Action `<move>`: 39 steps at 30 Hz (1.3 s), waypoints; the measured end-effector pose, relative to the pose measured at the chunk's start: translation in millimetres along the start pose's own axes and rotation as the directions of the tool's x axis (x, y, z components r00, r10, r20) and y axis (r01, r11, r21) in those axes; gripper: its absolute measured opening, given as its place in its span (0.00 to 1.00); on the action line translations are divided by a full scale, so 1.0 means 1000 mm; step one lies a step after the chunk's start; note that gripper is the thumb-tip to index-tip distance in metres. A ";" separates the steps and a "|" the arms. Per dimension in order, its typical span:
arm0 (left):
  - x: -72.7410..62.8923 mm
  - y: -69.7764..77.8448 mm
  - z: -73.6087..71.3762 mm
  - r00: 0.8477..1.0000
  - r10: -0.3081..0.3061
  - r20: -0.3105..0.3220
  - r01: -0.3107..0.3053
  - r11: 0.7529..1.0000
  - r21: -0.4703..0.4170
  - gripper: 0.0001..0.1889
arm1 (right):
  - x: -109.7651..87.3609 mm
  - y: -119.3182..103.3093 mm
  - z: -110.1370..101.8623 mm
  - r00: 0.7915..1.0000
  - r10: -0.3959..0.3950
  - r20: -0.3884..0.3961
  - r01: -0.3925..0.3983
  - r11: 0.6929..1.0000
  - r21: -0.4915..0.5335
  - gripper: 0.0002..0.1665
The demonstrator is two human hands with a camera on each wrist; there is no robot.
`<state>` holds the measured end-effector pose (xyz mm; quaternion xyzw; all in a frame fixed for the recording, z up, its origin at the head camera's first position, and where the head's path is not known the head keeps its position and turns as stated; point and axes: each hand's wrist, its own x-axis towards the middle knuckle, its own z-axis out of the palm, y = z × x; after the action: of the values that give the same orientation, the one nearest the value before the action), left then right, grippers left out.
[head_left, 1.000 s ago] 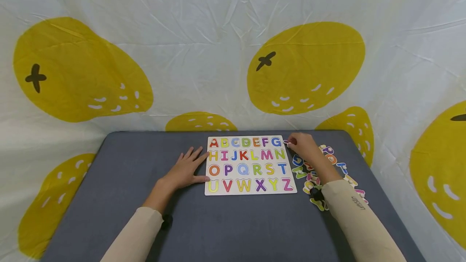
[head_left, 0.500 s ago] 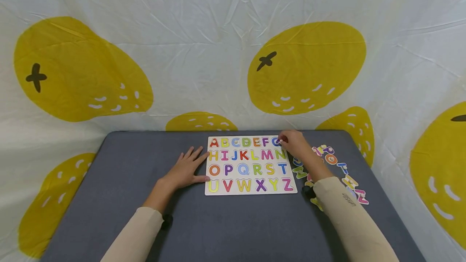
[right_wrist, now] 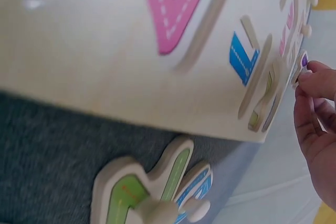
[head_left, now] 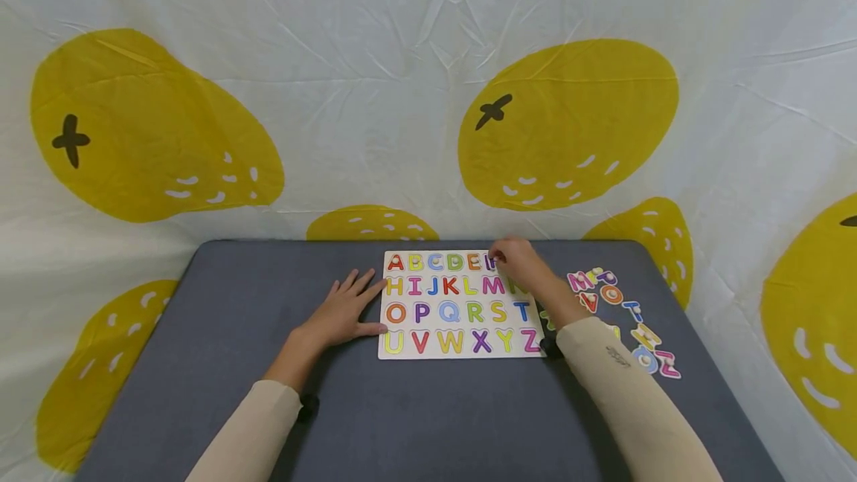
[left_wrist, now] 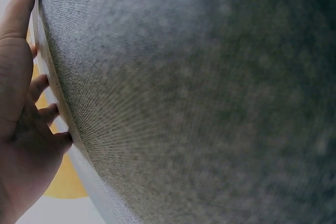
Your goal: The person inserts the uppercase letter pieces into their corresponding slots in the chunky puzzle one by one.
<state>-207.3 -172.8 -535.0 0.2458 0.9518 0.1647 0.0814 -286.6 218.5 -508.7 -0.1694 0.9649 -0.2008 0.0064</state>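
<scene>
A white alphabet puzzle board (head_left: 462, 355) lies on the dark grey table, with rows of coloured letters. Knobbed pieces sit in the first slots of its top row. My right hand (head_left: 525, 268) pinches a small purple letter piece (right_wrist: 303, 62) between thumb and fingertips over the F place. Fingers partly hide that piece, and the hand covers the G place. With fingers spread, my left hand (head_left: 340, 311) rests at the board's left edge; thumb and a fingertip touch the edge. The left wrist view shows this hand (left_wrist: 31, 114) along the board's rim.
Loose knobbed letter pieces lie right of the board, among them an orange O (head_left: 611, 294), a blue T (head_left: 632, 310) and a pink Z (head_left: 666, 364). My right forearm hides some. A white curtain (head_left: 375, 132) with yellow fruit prints hangs behind the table (head_left: 428, 422).
My right hand has moved left with the purple letter piece, from beyond the board's upper right corner, across the G, to the F place. My left hand has stayed put.
</scene>
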 end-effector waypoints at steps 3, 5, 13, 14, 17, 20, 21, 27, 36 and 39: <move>0.000 0.001 0.000 1.000 0.001 0.001 -0.001 1.000 0.000 0.51 | 0.003 -0.004 0.003 1.000 -0.008 0.015 0.008 1.000 -0.019 0.09; 0.000 0.001 0.000 1.000 0.004 0.001 -0.004 1.000 0.000 0.51 | 0.004 -0.006 0.005 1.000 0.002 0.022 -0.001 1.000 -0.031 0.09; 0.000 0.000 0.001 1.000 -0.002 -0.006 0.002 1.000 0.008 0.51 | 0.006 -0.013 0.006 0.999 0.018 0.035 -0.017 0.999 -0.038 0.10; 0.000 0.000 0.001 1.000 -0.002 -0.008 0.002 1.000 0.010 0.51 | 0.006 -0.013 0.006 0.999 0.022 0.034 -0.021 0.999 -0.037 0.10; 0.000 -0.001 0.001 1.000 -0.003 -0.005 0.003 1.000 0.013 0.51 | 0.006 -0.013 0.007 0.999 0.037 0.023 -0.036 0.999 -0.036 0.10; 0.001 0.000 0.001 1.000 -0.003 -0.002 0.003 1.000 0.011 0.51 | 0.006 -0.013 0.008 0.998 0.055 0.014 -0.055 0.998 -0.040 0.10; 0.001 0.000 0.001 1.000 -0.004 -0.001 0.004 1.000 0.011 0.51 | 0.006 -0.012 0.009 0.998 0.063 0.012 -0.063 0.997 -0.039 0.10; 0.000 -0.001 0.001 1.000 -0.008 -0.002 0.008 1.000 0.009 0.51 | 0.008 -0.012 0.012 0.995 0.095 0.008 -0.094 0.995 -0.032 0.10; 0.001 -0.001 0.001 1.000 -0.003 -0.003 0.003 1.000 0.003 0.51 | 0.010 -0.013 0.015 0.992 0.126 0.002 -0.126 0.992 -0.032 0.07; 0.001 -0.001 0.002 1.000 -0.005 0.002 0.005 1.000 0.008 0.51 | 0.011 -0.013 0.016 0.990 0.138 0.003 -0.138 0.990 -0.033 0.07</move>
<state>-208.5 -172.8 -537.2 0.2439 0.9529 0.1606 0.0818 -291.8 197.4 -517.3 -0.1029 0.9774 -0.1838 0.0202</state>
